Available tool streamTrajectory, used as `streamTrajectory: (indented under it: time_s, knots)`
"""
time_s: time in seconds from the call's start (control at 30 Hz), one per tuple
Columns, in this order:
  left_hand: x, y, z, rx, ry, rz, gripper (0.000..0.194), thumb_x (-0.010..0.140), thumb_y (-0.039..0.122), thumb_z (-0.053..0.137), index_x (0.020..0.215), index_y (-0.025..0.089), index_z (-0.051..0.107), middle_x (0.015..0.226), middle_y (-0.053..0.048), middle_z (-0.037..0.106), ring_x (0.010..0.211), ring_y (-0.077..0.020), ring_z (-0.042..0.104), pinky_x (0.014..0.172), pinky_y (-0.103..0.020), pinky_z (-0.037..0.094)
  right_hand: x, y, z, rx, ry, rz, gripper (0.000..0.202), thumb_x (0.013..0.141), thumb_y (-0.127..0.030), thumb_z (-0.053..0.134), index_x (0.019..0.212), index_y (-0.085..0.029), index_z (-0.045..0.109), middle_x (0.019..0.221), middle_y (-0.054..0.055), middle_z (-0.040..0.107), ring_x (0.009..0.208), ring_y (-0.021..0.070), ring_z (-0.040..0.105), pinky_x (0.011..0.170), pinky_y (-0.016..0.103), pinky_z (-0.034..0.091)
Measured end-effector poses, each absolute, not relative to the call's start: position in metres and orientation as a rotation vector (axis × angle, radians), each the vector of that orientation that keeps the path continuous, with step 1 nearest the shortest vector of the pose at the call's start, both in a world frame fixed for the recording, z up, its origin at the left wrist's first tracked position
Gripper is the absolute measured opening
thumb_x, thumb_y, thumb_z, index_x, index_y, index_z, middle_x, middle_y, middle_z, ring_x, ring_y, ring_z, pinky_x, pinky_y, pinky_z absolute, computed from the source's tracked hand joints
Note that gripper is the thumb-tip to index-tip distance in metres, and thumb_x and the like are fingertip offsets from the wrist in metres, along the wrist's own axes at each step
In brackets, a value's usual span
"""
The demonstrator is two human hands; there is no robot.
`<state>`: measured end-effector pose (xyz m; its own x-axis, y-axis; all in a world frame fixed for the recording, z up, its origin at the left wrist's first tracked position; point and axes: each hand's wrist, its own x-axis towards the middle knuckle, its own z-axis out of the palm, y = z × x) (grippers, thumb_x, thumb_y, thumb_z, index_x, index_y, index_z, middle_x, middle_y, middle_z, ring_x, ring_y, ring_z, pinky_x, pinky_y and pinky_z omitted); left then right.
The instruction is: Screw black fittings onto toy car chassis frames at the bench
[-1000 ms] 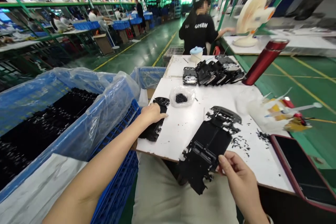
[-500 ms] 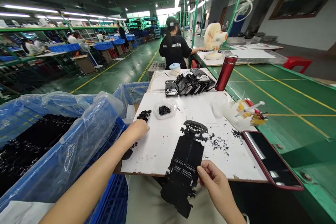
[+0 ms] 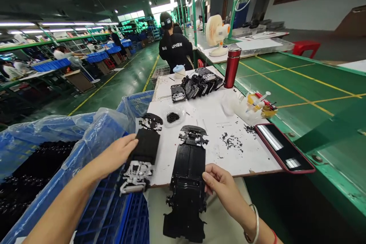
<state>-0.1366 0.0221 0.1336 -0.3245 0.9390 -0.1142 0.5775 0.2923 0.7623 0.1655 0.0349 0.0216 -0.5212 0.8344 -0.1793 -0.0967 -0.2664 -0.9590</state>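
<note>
Gripping a long black chassis (image 3: 187, 162) by its edge in the right hand (image 3: 220, 182), overhanging the desk (image 3: 248, 160), and a silver-framed chassis (image 3: 146, 143) in the left hand (image 3: 121, 150), near a blue crate (image 3: 137, 217). Could drop from such one-sided holds, or scrape if swung together

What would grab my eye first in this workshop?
Probably the long black part in the left hand, at the left edge of the white table, and a second black part in the right hand, at the near edge. Next, the red flask at the table's far right, then the blue crate at left, holding more black parts.
</note>
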Motion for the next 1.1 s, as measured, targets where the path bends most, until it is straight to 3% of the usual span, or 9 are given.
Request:
streamTrajectory:
  time_s: [0.1,0.23,0.43,0.63,0.97,1.1]
  knots:
    - [-0.103,0.005,0.12,1.101,1.714,0.847,0.037,0.08,0.049,0.063,0.104,0.022,0.071,0.096,-0.006,0.073,0.094,-0.0269,0.064,0.082,-0.034,0.05,0.158,0.034,0.024,-0.898,-1.32,1.927,0.047,0.078,-0.064,0.063,0.073,-0.019,0.049,0.055,-0.004,0.054,0.047,0.0086,0.042,0.049,0.023,0.029]
    - [-0.067,-0.004,0.096,0.878,1.435,0.852,0.039,0.085,0.046,0.061,0.117,0.024,0.066,0.104,-0.005,0.072,0.099,-0.0226,0.063,0.086,-0.033,0.049,0.155,0.031,0.023,-0.854,-1.326,1.954,0.046,0.079,-0.062,0.063,0.075,-0.018,0.051,0.055,-0.004,0.054,0.046,0.0075,0.042,0.048,0.022,0.029]
    - [-0.043,-0.003,0.091,0.809,1.282,0.877,0.035,0.089,0.043,0.058,0.115,0.021,0.066,0.112,-0.006,0.068,0.104,-0.0221,0.061,0.078,-0.028,0.049,0.162,0.03,0.022,-0.897,-1.34,1.924,0.043,0.081,-0.06,0.062,0.077,-0.018,0.052,0.056,-0.004,0.055,0.043,0.0068,0.042,0.045,0.022,0.028]
    - [-0.038,-0.005,0.086,0.814,1.208,0.909,0.038,0.092,0.047,0.051,0.111,0.019,0.068,0.11,-0.009,0.069,0.102,-0.0241,0.061,0.077,-0.031,0.05,0.165,0.033,0.024,-0.927,-1.329,1.942,0.042,0.08,-0.058,0.063,0.076,-0.018,0.055,0.056,-0.004,0.056,0.043,0.0066,0.041,0.045,0.021,0.03]
    - [-0.032,-0.005,0.074,0.919,1.313,0.849,0.042,0.092,0.046,0.053,0.126,0.022,0.059,0.124,-0.007,0.063,0.113,-0.0243,0.057,0.089,-0.032,0.048,0.165,0.037,0.017,-1.055,-1.446,1.912,0.033,0.083,-0.051,0.06,0.077,-0.02,0.051,0.059,-0.003,0.055,0.052,0.0115,0.054,0.049,0.023,0.043]
    - [-0.03,-0.008,0.072,0.99,1.374,0.858,0.041,0.092,0.046,0.052,0.125,0.022,0.06,0.127,-0.007,0.063,0.118,-0.0248,0.055,0.098,-0.034,0.044,0.169,0.038,0.029,-1.145,-1.69,1.732,0.025,0.087,-0.04,0.055,0.072,-0.021,0.049,0.06,-0.003,0.055,0.054,0.0124,0.054,0.05,0.024,0.04]
